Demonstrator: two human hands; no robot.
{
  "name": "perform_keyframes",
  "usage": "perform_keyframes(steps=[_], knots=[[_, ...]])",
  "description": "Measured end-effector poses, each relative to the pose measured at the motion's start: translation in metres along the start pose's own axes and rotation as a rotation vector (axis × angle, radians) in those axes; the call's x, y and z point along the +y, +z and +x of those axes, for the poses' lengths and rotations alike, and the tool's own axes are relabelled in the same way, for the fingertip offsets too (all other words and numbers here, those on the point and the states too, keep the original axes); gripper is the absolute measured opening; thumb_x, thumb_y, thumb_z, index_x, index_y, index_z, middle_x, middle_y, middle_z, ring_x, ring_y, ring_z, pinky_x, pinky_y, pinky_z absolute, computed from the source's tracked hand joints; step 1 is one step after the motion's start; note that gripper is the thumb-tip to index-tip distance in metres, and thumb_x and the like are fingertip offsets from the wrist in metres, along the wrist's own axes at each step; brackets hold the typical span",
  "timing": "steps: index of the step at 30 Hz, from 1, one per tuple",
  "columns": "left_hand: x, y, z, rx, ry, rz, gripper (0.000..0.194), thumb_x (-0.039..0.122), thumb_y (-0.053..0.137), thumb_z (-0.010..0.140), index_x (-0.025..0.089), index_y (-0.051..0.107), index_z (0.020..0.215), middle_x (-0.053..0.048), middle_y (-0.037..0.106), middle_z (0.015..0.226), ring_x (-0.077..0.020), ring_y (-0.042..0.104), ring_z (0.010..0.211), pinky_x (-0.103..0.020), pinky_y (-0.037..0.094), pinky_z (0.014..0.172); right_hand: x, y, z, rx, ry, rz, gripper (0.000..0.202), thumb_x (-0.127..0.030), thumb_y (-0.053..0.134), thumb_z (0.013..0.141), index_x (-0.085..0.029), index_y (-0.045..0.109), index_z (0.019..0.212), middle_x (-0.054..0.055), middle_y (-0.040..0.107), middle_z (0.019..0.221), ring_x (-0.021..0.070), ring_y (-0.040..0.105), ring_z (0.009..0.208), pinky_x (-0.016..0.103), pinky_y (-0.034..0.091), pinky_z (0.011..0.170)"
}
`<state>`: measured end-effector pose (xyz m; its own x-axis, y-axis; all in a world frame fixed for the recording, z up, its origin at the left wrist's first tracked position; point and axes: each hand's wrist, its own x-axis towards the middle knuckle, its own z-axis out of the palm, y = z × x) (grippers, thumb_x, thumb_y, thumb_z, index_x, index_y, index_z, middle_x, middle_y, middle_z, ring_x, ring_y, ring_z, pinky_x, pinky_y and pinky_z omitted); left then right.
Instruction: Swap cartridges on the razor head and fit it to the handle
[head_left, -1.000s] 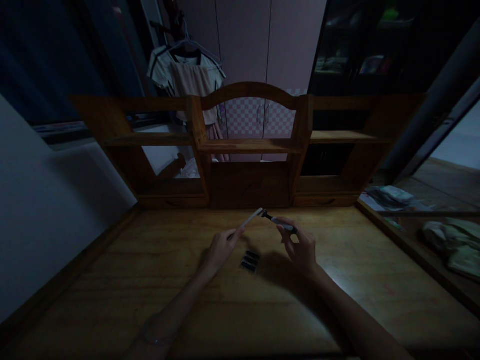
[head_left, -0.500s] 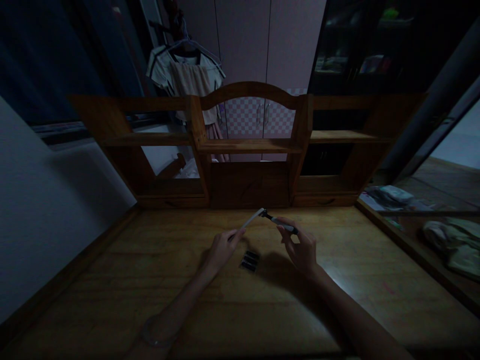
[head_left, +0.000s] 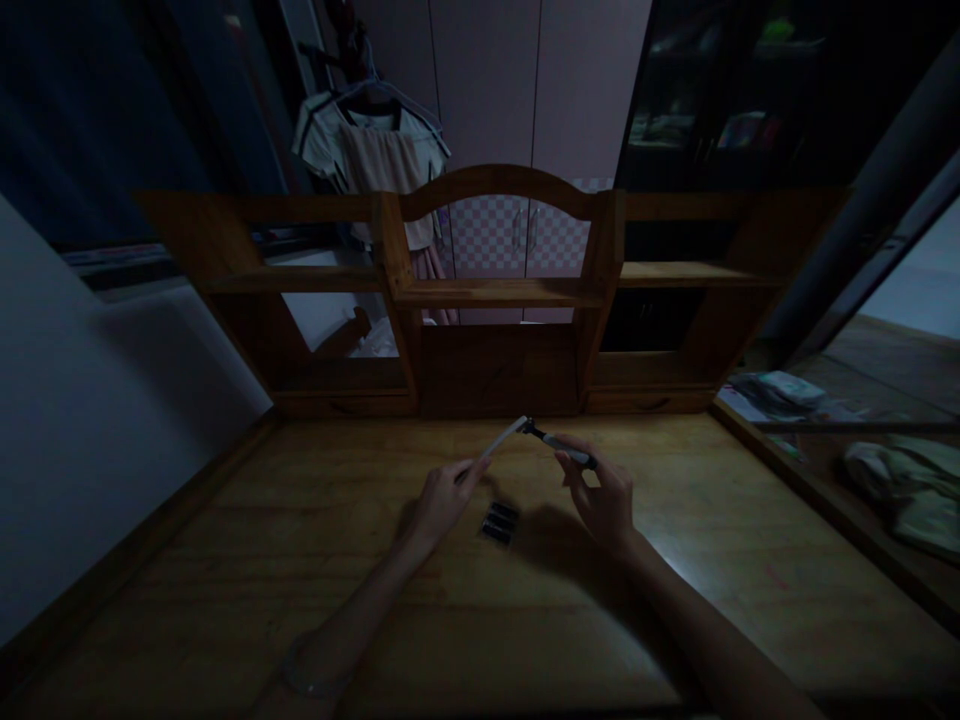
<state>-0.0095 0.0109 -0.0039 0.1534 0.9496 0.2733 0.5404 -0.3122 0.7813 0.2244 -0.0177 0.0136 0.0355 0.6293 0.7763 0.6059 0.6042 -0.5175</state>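
In the head view, my left hand point(head_left: 446, 497) is closed on a slim white stick that looks like a toothbrush point(head_left: 501, 438), slanting up to the right. A razor point(head_left: 566, 449) with a grey and black handle is pinched in the fingers of my right hand point(head_left: 604, 497). Its dark head meets the tip of the toothbrush, or comes very close to it; I cannot tell which. Below and between my hands, a small clear pack with several black pieces point(head_left: 499, 523) lies flat on the wooden desk point(head_left: 360, 600).
A wooden shelf unit point(head_left: 499, 292) with drawers rises along the desk's back edge. To the left is a white wall point(head_left: 112, 400). Hanging clothes point(head_left: 382, 160) are behind the shelf. A raised wooden edge point(head_left: 810, 500) borders the desk at right, with fabric items point(head_left: 907, 490) beyond it.
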Motion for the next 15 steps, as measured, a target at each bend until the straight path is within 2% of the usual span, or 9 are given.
perform_keyframes(steps=[5, 15], knots=[[-0.0024, 0.0023, 0.0002, 0.006, -0.009, 0.002, 0.049, 0.053, 0.043, 0.088, 0.013, 0.072, 0.088, -0.005, 0.070, 0.079, -0.0191, 0.062, 0.073, -0.024, 0.039, 0.064, 0.0004, 0.0015, 0.0000, 0.014, 0.002, -0.009, 0.021, -0.027, 0.055, 0.091, -0.022, 0.062, 0.110, 0.004, 0.069, 0.091, 0.0146, 0.063, 0.063, 0.028, 0.053, 0.067], [-0.0016, 0.0007, -0.0006, -0.015, -0.011, -0.007, 0.048, 0.052, 0.043, 0.088, 0.013, 0.072, 0.087, -0.004, 0.070, 0.076, -0.0182, 0.060, 0.071, -0.024, 0.039, 0.064, 0.0009, 0.0002, -0.0003, -0.014, 0.012, 0.010, 0.021, -0.026, 0.056, 0.091, -0.023, 0.061, 0.111, 0.004, 0.069, 0.096, 0.0153, 0.065, 0.067, 0.029, 0.054, 0.068]])
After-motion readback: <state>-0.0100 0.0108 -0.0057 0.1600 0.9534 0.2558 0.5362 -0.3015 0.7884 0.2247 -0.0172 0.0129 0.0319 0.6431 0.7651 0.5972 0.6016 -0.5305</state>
